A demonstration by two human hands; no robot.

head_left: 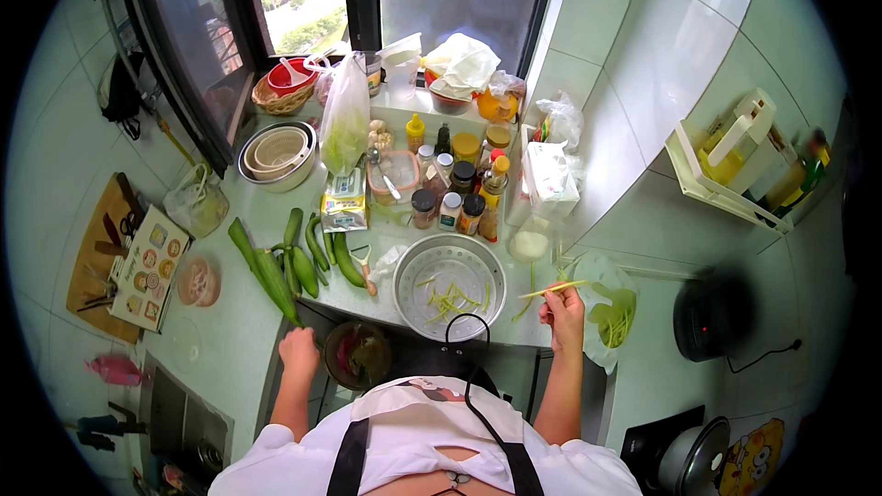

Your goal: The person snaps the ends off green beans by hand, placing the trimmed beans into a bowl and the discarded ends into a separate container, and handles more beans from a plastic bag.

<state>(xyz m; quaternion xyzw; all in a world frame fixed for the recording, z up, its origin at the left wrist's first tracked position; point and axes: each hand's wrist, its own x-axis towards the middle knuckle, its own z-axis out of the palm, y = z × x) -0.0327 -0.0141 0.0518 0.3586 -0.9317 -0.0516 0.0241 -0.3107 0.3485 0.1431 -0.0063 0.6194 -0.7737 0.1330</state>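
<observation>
My right hand pinches a thin yellow-green bean between thumb and fingers, right of a round perforated steel pan. Short cut bean pieces are scattered on the pan's bottom. Beside that hand a clear plastic bag holds more beans. My left hand is closed at the counter's front edge, near the tip of a long green gourd. What its fingers hold, if anything, is hidden. Between my arms, below the counter edge, a dark bowl contains brownish-green scraps.
Several green vegetables and a peeler lie left of the pan. Behind it stand seasoning jars, an orange-rimmed container and a bag of greens. A sink is at left; a pot at lower right.
</observation>
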